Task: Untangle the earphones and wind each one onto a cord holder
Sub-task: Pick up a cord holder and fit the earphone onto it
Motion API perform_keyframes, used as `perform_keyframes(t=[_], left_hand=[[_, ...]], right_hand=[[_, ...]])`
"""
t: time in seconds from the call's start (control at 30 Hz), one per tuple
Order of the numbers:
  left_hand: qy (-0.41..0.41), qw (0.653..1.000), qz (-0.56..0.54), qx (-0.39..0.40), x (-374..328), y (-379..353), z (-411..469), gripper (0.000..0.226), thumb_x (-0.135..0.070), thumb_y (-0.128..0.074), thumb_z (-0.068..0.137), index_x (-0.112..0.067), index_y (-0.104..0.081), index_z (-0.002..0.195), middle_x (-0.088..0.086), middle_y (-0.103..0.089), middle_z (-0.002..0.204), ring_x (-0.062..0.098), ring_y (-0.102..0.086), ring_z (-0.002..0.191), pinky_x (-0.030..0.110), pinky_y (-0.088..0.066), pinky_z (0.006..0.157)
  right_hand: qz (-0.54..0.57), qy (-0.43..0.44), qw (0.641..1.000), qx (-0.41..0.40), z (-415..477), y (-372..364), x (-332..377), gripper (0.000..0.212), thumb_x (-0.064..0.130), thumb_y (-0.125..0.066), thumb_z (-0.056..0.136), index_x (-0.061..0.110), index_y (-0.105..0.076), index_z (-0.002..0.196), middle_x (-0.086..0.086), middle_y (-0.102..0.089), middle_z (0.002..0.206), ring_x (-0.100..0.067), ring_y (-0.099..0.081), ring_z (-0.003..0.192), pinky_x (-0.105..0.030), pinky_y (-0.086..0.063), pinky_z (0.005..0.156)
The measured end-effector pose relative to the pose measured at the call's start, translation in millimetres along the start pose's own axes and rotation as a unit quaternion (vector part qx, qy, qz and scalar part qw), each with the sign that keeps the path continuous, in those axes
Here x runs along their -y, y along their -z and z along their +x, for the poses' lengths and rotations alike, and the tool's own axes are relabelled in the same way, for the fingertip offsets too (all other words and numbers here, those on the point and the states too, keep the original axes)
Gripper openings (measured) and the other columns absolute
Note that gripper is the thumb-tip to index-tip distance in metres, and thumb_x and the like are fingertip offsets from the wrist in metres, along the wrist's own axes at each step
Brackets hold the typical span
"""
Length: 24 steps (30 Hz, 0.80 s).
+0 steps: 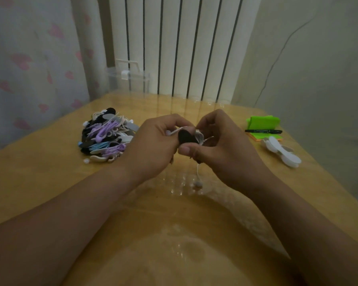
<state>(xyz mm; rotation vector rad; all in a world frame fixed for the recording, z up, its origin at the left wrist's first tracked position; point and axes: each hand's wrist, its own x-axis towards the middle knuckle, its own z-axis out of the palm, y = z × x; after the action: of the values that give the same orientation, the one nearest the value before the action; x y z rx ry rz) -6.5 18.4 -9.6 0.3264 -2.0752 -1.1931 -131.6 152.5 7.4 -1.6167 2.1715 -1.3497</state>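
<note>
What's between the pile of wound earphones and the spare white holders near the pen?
In the head view, the left hand and right hand, together gripping a black cord holder wrapped with white earphone cord.

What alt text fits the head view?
Over a table, the left hand grips a black cord holder while the right hand pinches a white earphone cord against it, an earbud hanging below. A pile of wound earphones lies at left; spare white holders, a black marker and green notes at right.
</note>
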Motion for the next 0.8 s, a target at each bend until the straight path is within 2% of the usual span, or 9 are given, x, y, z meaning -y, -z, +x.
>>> perform_keyframes(t=[0.07, 0.17, 0.27, 0.33, 0.47, 0.57, 0.63, 0.73, 0.8], left_hand=[[-0.007, 1.0, -0.009, -0.005, 1.1, 0.3, 1.1, 0.015, -0.022, -0.062, 0.104, -0.025, -0.077, 0.102, 0.002, -0.071, 0.083, 0.015, -0.056, 0.058, 0.028, -0.049, 0.051], [0.012, 0.999, -0.031, -0.025, 3.2, 1.2, 1.9, 0.017, -0.021, -0.061, 0.104, -0.025, -0.077, 0.103, 0.002, -0.071, 0.079, 0.014, -0.058, 0.059, 0.026, -0.05, 0.053], [0.048, 0.996, -0.078, -0.014, 3.9, -3.0, 0.8, 0.019, -0.021, -0.06, 0.104, -0.025, -0.079, 0.107, 0.017, -0.069, 0.087, 0.013, -0.059, 0.066, 0.026, -0.054, 0.058], [0.077, 0.991, -0.107, -0.012, 5.2, -8.9, 1.3, 0.021, -0.02, -0.057, 0.106, -0.022, -0.078, 0.109, 0.02, -0.066, 0.087, 0.012, -0.057, 0.068, 0.026, -0.054, 0.06], [0.094, 0.99, -0.106, -0.02, 10.3, -13.5, 3.7, 0.021, -0.028, -0.055, 0.108, -0.024, -0.075, 0.111, -0.006, -0.067, 0.076, 0.01, -0.054, 0.062, 0.025, -0.049, 0.057], [0.09, 0.992, -0.084, -0.022, 13.1, -9.1, 5.1, 0.02, -0.028, -0.055, 0.108, -0.023, -0.075, 0.11, -0.003, -0.067, 0.08, 0.012, -0.05, 0.06, 0.025, -0.045, 0.054], [0.09, 0.992, -0.084, -0.02, 13.4, -8.9, 5.1, 0.019, -0.025, -0.057, 0.107, -0.022, -0.075, 0.108, -0.005, -0.068, 0.079, 0.011, -0.051, 0.062, 0.023, -0.044, 0.056], [0.095, 0.993, -0.06, -0.032, 12.8, -12.1, 4.5, 0.017, -0.025, -0.059, 0.106, -0.025, -0.077, 0.104, -0.013, -0.075, 0.084, 0.0, -0.065, 0.076, 0.021, -0.049, 0.072], [0.101, 0.992, -0.069, -0.037, 13.4, -13.5, 4.4, 0.018, -0.027, -0.06, 0.106, -0.025, -0.077, 0.103, -0.009, -0.077, 0.09, 0.008, -0.071, 0.09, 0.032, -0.058, 0.084]], right_hand=[[0.024, -0.001, 1.0, 0.007, -0.3, 3.4, 0.7, 0.048, 0.049, -0.081, 0.078, 0.032, -0.052, 0.113, 0.009, -0.071, 0.102, -0.008, -0.073, 0.087, -0.031, -0.064, 0.071], [0.063, -0.017, 0.997, 0.029, -0.7, 7.0, 1.4, 0.032, 0.033, -0.076, 0.091, 0.028, -0.057, 0.116, 0.009, -0.074, 0.102, -0.004, -0.073, 0.088, -0.016, -0.056, 0.065], [0.055, -0.027, 0.998, -0.005, 1.3, 2.3, -0.1, 0.022, 0.032, -0.073, 0.095, 0.026, -0.06, 0.111, 0.007, -0.074, 0.098, -0.002, -0.071, 0.083, -0.011, -0.051, 0.06], [0.033, -0.033, 0.998, -0.039, 3.2, -4.7, -2.8, 0.018, 0.035, -0.073, 0.095, 0.025, -0.062, 0.106, 0.006, -0.074, 0.093, -0.002, -0.07, 0.078, -0.012, -0.051, 0.058], [0.057, -0.057, 0.996, -0.041, 4.6, -11.6, -3.4, 0.01, 0.031, -0.063, 0.103, 0.022, -0.063, 0.105, 0.002, -0.074, 0.093, -0.009, -0.074, 0.075, -0.024, -0.06, 0.061], [0.115, -0.086, 0.99, -0.01, 3.8, -7.9, -1.4, 0.01, 0.017, -0.055, 0.107, 0.016, -0.065, 0.108, -0.004, -0.075, 0.096, -0.018, -0.076, 0.073, -0.035, -0.064, 0.066], [0.102, -0.089, 0.991, -0.004, 3.4, -7.6, -1.0, 0.007, 0.017, -0.058, 0.106, 0.016, -0.065, 0.108, -0.005, -0.076, 0.097, -0.019, -0.076, 0.071, -0.038, -0.065, 0.067], [0.081, -0.094, 0.992, -0.018, 4.2, -11.5, -2.1, 0.005, 0.019, -0.061, 0.105, 0.015, -0.064, 0.107, -0.004, -0.075, 0.096, -0.019, -0.076, 0.068, -0.039, -0.065, 0.063], [0.088, -0.1, 0.991, -0.022, 4.9, -13.4, -3.0, 0.006, 0.017, -0.06, 0.105, 0.014, -0.065, 0.107, -0.005, -0.075, 0.097, -0.019, -0.076, 0.067, -0.036, -0.064, 0.061]])
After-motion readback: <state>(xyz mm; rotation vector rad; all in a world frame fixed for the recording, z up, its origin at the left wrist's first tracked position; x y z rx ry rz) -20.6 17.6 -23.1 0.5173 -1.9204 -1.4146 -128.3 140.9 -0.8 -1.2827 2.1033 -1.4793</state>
